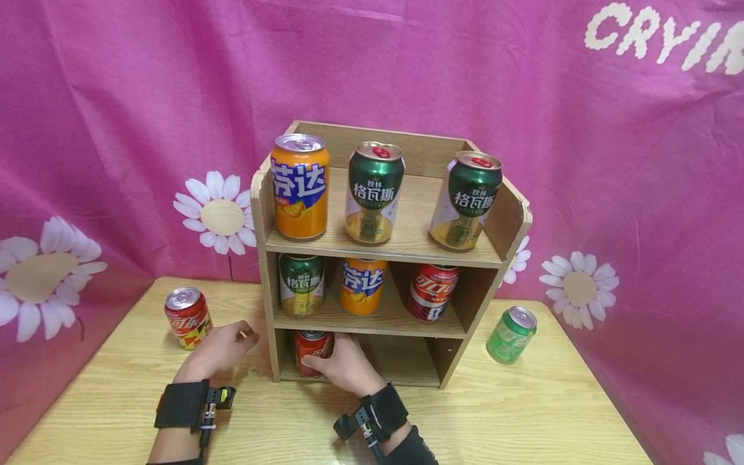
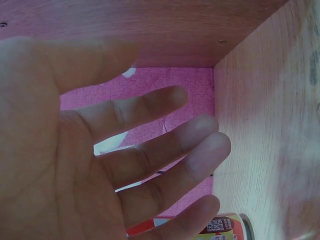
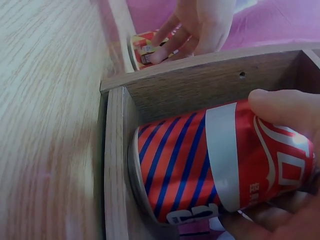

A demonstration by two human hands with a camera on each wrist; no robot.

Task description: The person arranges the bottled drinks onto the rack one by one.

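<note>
On the bottom level of a wooden shelf (image 1: 508, 223), at its left side, stands a red cola can (image 1: 308, 349). My right hand (image 1: 349, 367) grips this can, the thumb on its near face and the fingers round its other side. In the right wrist view the red cola can (image 3: 195, 165) shows blue stripes and a silver band. My left hand (image 1: 217, 352) hovers left of the shelf, fingers loosely spread and holding nothing, as the left wrist view shows. Beside it a red and yellow cola can (image 1: 181, 310) stands on the table, partly hidden by that hand.
The top level bears an orange soda can (image 1: 301, 200) and two green-gold cans (image 1: 374, 194). On the middle level stand a green-gold can (image 1: 301, 284), an orange can (image 1: 363, 287) and a red can (image 1: 433, 292). A light green can (image 1: 511, 336) is on the table at right. Pink cloth (image 1: 145, 97) hangs behind.
</note>
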